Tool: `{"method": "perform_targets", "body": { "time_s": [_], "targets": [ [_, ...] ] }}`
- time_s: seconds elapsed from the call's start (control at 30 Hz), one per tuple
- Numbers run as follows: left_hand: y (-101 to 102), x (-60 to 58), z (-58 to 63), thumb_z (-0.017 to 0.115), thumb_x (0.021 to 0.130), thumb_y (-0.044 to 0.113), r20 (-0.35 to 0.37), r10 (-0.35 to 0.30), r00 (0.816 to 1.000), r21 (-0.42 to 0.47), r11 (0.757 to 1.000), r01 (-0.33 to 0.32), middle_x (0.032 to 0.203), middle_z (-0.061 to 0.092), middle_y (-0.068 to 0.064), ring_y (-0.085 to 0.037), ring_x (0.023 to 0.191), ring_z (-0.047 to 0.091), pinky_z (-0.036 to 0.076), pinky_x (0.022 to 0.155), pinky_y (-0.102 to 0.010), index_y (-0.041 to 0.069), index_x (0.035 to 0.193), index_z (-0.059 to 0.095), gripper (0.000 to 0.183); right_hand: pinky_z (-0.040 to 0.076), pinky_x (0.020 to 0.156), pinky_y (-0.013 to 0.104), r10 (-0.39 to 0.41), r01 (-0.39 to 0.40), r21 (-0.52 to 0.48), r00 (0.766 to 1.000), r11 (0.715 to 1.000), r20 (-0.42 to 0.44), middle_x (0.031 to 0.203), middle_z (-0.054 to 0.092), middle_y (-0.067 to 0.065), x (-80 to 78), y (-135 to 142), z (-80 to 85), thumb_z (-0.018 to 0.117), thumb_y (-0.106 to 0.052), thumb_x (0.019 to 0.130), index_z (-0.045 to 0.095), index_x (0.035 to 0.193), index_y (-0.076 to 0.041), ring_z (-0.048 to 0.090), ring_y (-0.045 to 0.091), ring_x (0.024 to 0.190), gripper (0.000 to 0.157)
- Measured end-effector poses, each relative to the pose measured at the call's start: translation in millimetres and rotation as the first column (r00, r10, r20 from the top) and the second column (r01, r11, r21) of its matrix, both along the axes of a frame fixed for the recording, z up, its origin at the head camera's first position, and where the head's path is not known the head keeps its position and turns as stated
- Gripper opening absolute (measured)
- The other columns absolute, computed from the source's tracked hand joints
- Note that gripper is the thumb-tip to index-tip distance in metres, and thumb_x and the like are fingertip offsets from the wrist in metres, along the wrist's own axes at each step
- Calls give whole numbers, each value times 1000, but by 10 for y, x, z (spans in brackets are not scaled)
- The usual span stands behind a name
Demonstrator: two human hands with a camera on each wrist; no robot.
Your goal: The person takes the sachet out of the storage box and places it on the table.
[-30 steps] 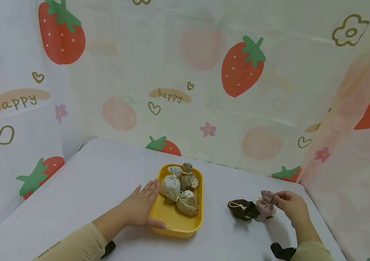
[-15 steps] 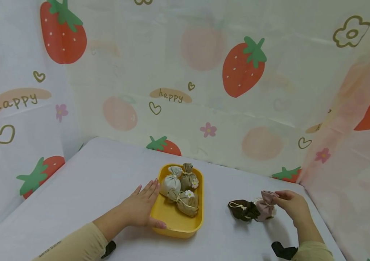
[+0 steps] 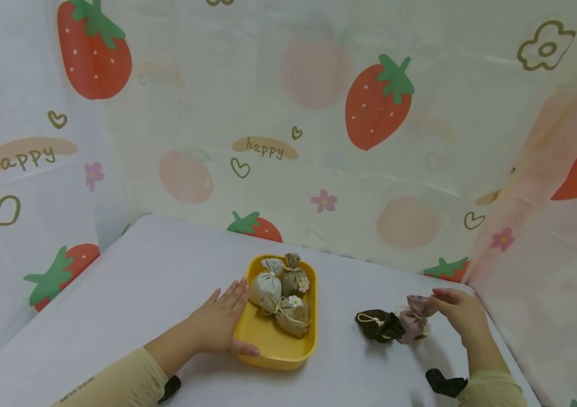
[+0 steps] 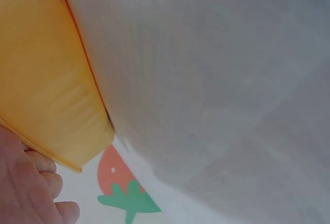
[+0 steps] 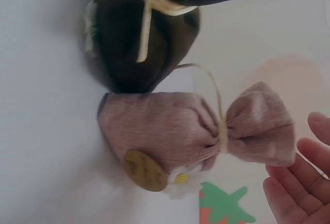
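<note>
Your spread left hand (image 3: 219, 327) apparently steadies the oblong yellow plastic tray (image 3: 260, 342); toward the white worktop's (image 3: 349, 373) right edge, your right hand (image 3: 461, 317), pinching nothing, borders the tied mauve cloth pouch (image 3: 413, 327).

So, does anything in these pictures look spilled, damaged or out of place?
I see nothing spilled or damaged. Only the front beige bag in the yellow tray looks slightly askew: its neck points left, while the white bag and brown bag behind it have necks toward the far end.

Oval tag (image 5: 145, 171) on pink pouch (image 5: 160, 123) illegible; yellow tray (image 4: 46, 69) partly beyond left-wrist view.
</note>
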State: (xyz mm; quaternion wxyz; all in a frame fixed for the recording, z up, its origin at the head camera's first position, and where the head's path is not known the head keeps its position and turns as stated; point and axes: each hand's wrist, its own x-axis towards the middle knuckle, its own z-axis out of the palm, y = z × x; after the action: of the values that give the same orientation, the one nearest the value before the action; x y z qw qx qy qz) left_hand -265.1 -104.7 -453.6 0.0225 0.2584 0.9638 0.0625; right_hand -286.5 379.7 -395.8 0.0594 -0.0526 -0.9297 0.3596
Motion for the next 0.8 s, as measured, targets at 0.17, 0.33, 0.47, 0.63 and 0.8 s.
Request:
{"method": "perform_targets", "body": {
  "time_s": [0.17, 0.33, 0.47, 0.63, 0.8],
  "targets": [
    [4, 0, 2, 37, 60, 89, 5, 3, 1000, -2, 1000, -3, 152, 3, -15, -27, 140, 1, 12, 108, -52, 0, 146, 11, 126, 39, 91, 49, 19, -20, -33, 999, 999, -28, 123, 54, 23, 10, -36, 113, 57, -39, 89, 50, 126, 4, 46, 35, 116, 57],
    [1, 10, 24, 34, 58, 91, 3, 6, 1000, -9, 1000, -5, 152, 4, -15, -27, 140, 1, 12, 108, -52, 0, 146, 11, 128, 41, 88, 45, 16, -16, 0, 997, 1000, -72, 118, 60, 17, 11, -111, 241, 60, -45, 85, 56, 122, -1, 53, 17, 103, 57],
    [2, 22, 48, 32, 58, 92, 2, 4, 1000, -17, 1000, -4, 152, 3, -15, -27, 139, 1, 12, 108, -51, 0, 146, 10, 129, 42, 88, 46, 31, -34, -25, 996, 999, -89, 111, 65, 10, 1, -206, 322, 62, -46, 83, 58, 121, -3, 51, -1, 92, 58],
    [-1, 32, 72, 34, 59, 91, 3, 0, 1000, -12, 1000, 0, 152, 4, -16, -28, 139, 2, 13, 108, -52, -1, 145, 11, 127, 45, 84, 28, 73, -80, -60, 990, 995, -118, 110, 65, 8, -15, -377, 386, 64, -40, 84, 58, 121, -2, 50, -13, 85, 53],
    [5, 34, 72, 35, 60, 90, 10, 1, 1000, -3, 1000, -1, 152, 4, -16, -28, 139, 2, 12, 108, -52, -1, 145, 11, 127, 45, 71, 14, 102, -113, -66, 983, 991, -155, 107, 66, 10, -52, -551, 425, 65, -37, 84, 61, 117, -3, 53, -10, 83, 47]
  ]
}}
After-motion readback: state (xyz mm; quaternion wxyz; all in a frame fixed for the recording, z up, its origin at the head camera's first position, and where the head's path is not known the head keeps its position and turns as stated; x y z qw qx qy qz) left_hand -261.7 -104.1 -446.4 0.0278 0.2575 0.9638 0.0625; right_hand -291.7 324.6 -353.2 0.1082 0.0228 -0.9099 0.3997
